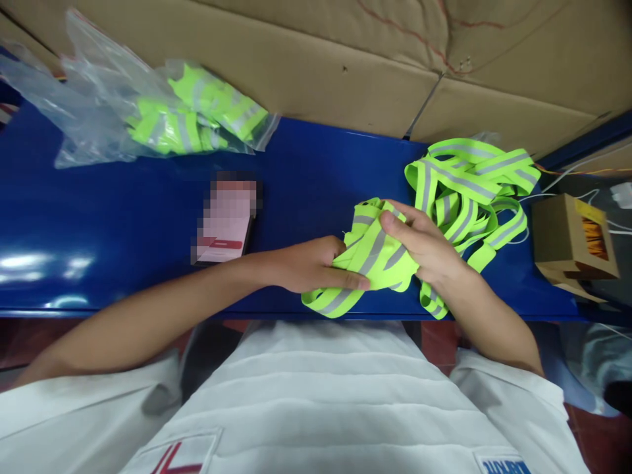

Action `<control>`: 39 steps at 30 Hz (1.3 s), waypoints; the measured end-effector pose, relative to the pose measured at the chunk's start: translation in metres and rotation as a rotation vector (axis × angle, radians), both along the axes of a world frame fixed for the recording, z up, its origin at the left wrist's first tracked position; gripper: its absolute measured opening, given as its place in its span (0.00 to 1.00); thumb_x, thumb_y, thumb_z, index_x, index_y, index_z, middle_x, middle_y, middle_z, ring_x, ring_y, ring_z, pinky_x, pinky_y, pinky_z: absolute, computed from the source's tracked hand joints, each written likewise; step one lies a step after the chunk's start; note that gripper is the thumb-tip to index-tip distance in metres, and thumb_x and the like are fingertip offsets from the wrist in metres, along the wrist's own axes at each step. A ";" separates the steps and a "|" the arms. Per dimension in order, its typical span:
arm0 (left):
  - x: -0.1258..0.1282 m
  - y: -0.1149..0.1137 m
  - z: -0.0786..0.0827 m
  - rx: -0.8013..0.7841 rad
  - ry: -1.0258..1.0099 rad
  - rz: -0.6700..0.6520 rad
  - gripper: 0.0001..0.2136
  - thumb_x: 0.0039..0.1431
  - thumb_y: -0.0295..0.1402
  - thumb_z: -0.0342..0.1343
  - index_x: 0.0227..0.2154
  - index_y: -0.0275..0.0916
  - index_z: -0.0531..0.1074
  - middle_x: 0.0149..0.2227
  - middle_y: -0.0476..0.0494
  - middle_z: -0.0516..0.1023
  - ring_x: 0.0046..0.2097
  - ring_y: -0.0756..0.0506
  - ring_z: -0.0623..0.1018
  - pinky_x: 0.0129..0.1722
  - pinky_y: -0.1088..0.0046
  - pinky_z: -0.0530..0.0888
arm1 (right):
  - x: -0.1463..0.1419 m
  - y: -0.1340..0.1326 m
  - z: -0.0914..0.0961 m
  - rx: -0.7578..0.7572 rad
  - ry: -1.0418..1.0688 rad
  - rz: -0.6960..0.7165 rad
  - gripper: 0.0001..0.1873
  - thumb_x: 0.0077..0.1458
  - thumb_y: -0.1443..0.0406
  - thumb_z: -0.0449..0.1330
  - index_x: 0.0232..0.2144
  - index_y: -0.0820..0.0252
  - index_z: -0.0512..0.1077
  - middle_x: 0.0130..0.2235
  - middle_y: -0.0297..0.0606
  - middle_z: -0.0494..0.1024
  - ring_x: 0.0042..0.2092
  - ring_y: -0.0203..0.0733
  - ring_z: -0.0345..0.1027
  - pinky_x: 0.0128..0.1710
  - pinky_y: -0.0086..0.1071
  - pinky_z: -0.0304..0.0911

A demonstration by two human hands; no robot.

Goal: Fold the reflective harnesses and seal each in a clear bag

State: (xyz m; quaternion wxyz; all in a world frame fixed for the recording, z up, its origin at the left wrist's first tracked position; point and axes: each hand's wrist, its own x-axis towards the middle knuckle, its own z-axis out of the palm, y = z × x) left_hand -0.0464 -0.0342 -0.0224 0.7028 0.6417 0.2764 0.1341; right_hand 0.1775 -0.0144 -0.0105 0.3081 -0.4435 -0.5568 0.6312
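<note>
Bunched between my hands is a neon yellow-green reflective strap (pixel 368 253) with a grey stripe along it, folded in several layers. My left hand (pixel 320 264) grips its left side, one finger lying across the front. On the upper right side, my right hand (pixel 415 234) is closed on the same bundle, thumb on top. A loop of the strap hangs at the table's front edge below my left hand. Just right of my right hand lies a loose heap of similar reflective straps (pixel 474 174), one end drooping toward the edge.
Clear plastic bags (pixel 99 99) with more reflective straps (pixel 185 122) lie at the back left of the blue table (pixel 316 158). A phone (pixel 227 220), blurred out, rests left of centre. Cardboard boxes (pixel 316 59) line the back. A small open carton (pixel 567 237) stands right, near white cables.
</note>
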 end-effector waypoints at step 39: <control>-0.003 0.010 -0.013 0.062 0.078 0.019 0.18 0.66 0.48 0.60 0.37 0.35 0.77 0.34 0.44 0.82 0.33 0.49 0.79 0.33 0.76 0.74 | -0.004 -0.011 -0.003 0.297 -0.125 0.067 0.30 0.51 0.52 0.76 0.52 0.53 0.73 0.47 0.33 0.82 0.45 0.44 0.77 0.45 0.36 0.75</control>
